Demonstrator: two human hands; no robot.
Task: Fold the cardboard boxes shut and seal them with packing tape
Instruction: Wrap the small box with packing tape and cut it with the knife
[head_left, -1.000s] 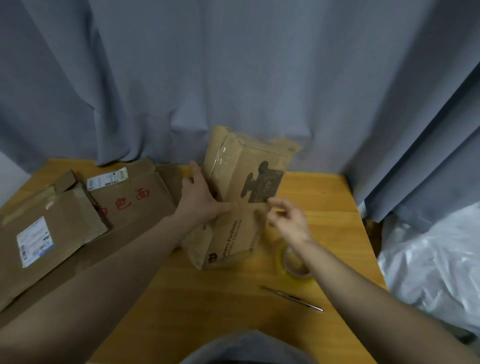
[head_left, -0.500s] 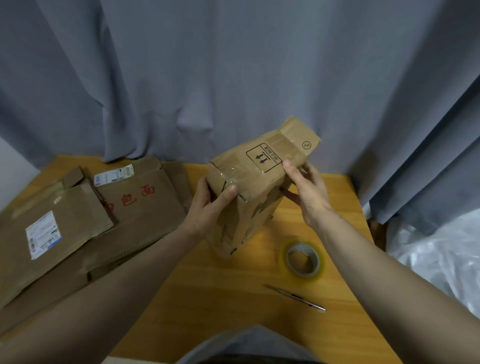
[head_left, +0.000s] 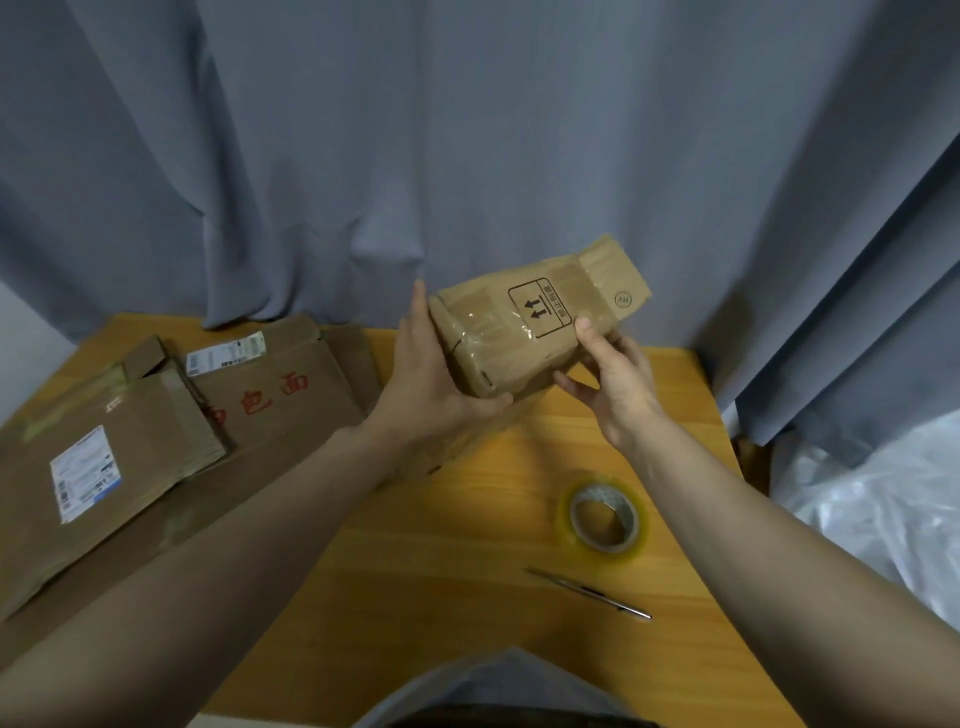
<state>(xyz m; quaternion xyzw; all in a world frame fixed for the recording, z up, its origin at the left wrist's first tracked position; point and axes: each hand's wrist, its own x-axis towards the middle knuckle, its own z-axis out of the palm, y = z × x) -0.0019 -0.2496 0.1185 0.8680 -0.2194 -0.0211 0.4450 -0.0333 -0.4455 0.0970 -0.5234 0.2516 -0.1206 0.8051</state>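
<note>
Nearest on the light wooden bench (head_left: 441, 571) lies a slim silver pen (head_left: 589, 592). Just beyond it is a roll of clear yellowish packing tape (head_left: 631, 512), lying flat. Above the bench, both hands hold a small brown cardboard box (head_left: 519, 332), tilted and clear of the surface. The left hand (head_left: 431, 384) clasps its near end. The right hand (head_left: 613, 379) pinches its side, thumb on top. Flattened brown cardboard boxes (head_left: 156, 415) lie at left. A grey curtain (head_left: 467, 156) hangs behind.
</note>
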